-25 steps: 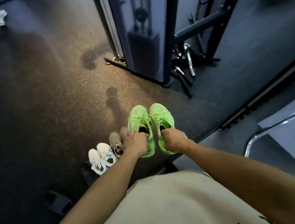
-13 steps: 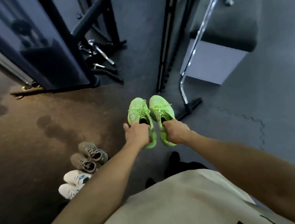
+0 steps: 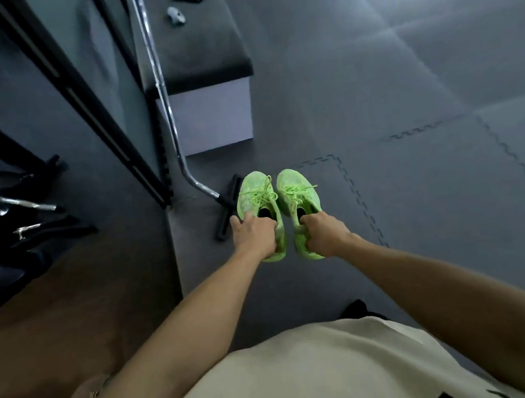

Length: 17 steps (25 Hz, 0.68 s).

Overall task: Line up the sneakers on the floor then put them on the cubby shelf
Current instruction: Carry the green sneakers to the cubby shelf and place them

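Observation:
I hold a pair of bright green sneakers in the air in front of me, toes pointing away. My left hand (image 3: 255, 238) grips the collar of the left green sneaker (image 3: 255, 196). My right hand (image 3: 325, 235) grips the heel collar of the right green sneaker (image 3: 297, 189). The two shoes hang side by side, close together, above the grey mat floor. One grey sneaker (image 3: 91, 391) shows blurred on the brown floor at the lower left, partly hidden by my left arm. No cubby shelf is in view.
A padded bench box (image 3: 203, 72) with two small items on top stands ahead. A chrome bar (image 3: 161, 88) leans along it down to a black foot. Black gym machine frames (image 3: 80, 89) and handles (image 3: 9, 204) fill the left. Grey interlocking mats (image 3: 436, 174) spread to the right.
My view has swung right, away from the row of sneakers on the brown floor. The white pair has left the view. Both hands keep their hold on the green sneakers.

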Each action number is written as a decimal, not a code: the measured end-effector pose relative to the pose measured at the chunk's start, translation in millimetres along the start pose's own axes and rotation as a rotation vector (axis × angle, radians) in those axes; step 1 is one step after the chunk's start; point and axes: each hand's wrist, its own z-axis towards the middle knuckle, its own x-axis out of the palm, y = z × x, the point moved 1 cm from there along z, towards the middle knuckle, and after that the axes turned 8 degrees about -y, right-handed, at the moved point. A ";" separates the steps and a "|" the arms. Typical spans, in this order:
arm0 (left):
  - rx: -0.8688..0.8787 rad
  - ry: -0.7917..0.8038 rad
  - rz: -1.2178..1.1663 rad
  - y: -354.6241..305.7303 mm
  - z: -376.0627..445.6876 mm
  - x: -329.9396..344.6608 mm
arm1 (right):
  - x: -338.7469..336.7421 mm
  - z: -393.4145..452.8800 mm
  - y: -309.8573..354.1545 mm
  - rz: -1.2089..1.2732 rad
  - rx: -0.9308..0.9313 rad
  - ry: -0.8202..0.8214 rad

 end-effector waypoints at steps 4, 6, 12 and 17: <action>0.085 0.009 0.034 -97.6 54.5 -4.4 | -27.8 8.4 -103.6 0.084 0.088 -0.057; 0.112 0.029 0.025 -150.3 79.9 -8.3 | -46.6 9.3 -158.3 0.107 0.123 -0.077; 0.229 0.023 0.095 -263.3 152.5 -34.8 | -89.8 40.4 -275.3 0.185 0.234 -0.106; 0.255 0.051 0.086 -314.5 243.9 -48.7 | -123.2 103.8 -345.9 0.208 0.312 -0.100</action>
